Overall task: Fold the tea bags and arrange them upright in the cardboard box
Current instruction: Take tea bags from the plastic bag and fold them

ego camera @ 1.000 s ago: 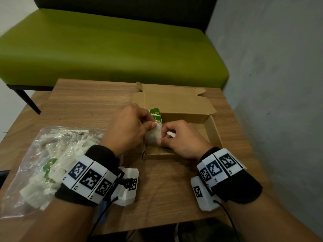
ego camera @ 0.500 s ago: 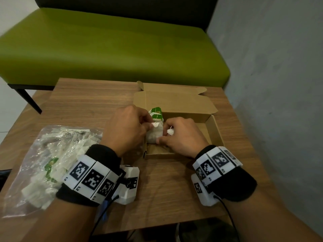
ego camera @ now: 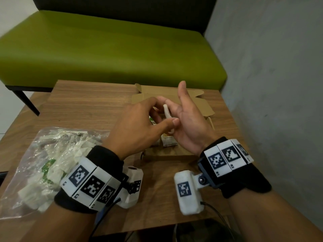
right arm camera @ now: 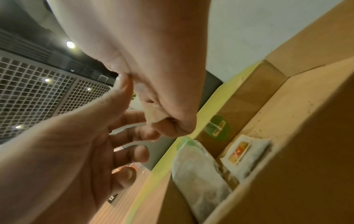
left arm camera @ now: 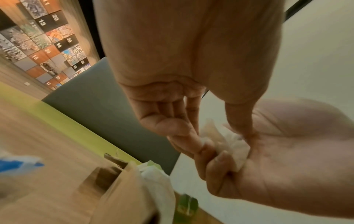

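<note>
A small white tea bag (ego camera: 166,112) hangs above the open cardboard box (ego camera: 174,155), held between both hands. My left hand (ego camera: 166,109) pinches it between thumb and index finger. My right hand (ego camera: 175,110) faces palm-left with its thumb pointing up. The left wrist view shows the crumpled tea bag (left arm camera: 229,144) pressed into the right palm, with the right fingers (left arm camera: 216,165) curled over it. Folded tea bags (ego camera: 168,141) stand at the box's left end, also seen in the right wrist view as tea bags in the box (right arm camera: 201,174).
A clear plastic bag (ego camera: 49,165) of loose tea bags lies on the wooden table (ego camera: 83,105) to the left of the box. The box's lid flap (ego camera: 201,103) lies open at the back. A green bench (ego camera: 104,49) stands behind the table, a grey wall on the right.
Both hands have lifted from the left end of the box to above it, holding a tea bag. The right hand has turned so its thumb points up.
</note>
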`<action>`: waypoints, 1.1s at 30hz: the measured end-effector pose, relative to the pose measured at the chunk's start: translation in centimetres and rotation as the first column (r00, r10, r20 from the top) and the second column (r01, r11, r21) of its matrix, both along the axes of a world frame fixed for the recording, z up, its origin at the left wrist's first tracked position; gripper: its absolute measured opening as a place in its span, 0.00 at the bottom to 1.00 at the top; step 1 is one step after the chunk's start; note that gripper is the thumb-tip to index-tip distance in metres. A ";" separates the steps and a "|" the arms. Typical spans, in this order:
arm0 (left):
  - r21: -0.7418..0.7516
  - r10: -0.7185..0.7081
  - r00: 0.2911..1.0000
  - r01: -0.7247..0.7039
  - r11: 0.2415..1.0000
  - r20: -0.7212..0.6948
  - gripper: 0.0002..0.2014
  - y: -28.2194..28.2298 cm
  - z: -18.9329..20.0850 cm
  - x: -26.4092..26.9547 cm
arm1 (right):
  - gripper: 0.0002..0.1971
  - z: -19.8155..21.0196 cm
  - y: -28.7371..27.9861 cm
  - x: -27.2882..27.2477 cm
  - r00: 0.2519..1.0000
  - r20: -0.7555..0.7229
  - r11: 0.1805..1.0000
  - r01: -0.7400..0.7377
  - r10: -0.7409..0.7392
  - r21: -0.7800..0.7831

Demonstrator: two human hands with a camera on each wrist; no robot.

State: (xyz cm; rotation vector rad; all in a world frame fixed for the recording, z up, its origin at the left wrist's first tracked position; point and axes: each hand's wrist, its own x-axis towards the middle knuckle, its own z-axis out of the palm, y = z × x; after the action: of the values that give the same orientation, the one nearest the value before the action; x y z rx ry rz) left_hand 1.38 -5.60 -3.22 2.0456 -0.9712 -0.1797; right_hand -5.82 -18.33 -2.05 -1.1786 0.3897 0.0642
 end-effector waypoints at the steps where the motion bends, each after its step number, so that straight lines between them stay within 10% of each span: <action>1: -0.014 0.013 1.000 -0.013 1.000 -0.008 0.17 0.0 0.0 0.0 | 0.49 0.0 0.1 0.1 1.000 0.004 1.000 -0.013 0.013 -0.002; 4: -0.042 0.065 0.997 -0.067 0.997 -0.037 0.11 0.0 -0.3 0.4 | 0.51 -0.2 0.3 0.4 0.999 0.018 0.997 -0.038 0.039 -0.062; 9: -0.175 0.118 0.965 -0.161 0.971 -0.234 0.07 0.1 -0.7 1.5 | 0.20 0.3 0.8 0.5 0.992 0.064 0.989 0.111 -0.105 -0.103; 15: -0.292 0.132 0.903 -0.266 0.919 -0.409 0.10 0.7 -0.7 2.3 | 0.10 -0.6 -0.1 0.2 0.985 0.023 0.832 0.157 -0.171 -0.532; 19: -0.332 0.118 0.882 -0.292 0.897 -0.456 0.11 0.8 -0.4 2.4 | 0.05 -0.5 0.0 -0.4 0.993 -0.027 0.887 0.091 -0.116 -0.453; 27: -0.130 -0.008 0.968 0.042 0.991 0.252 0.19 1.3 -0.5 1.7 | 0.05 0.3 -0.6 0.0 0.964 -0.045 0.943 0.247 -0.263 -0.224; 33: -0.114 0.042 0.926 0.001 0.993 0.375 0.04 0.7 -1.0 1.5 | 0.12 0.9 -1.0 -0.3 0.978 -0.037 0.944 0.186 -0.203 -0.272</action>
State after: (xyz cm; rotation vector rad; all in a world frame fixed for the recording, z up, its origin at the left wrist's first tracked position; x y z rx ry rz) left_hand 2.87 -4.89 -4.21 2.0229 -1.1624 0.2864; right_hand -6.14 -19.29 -1.17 -1.4011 0.5845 -0.1266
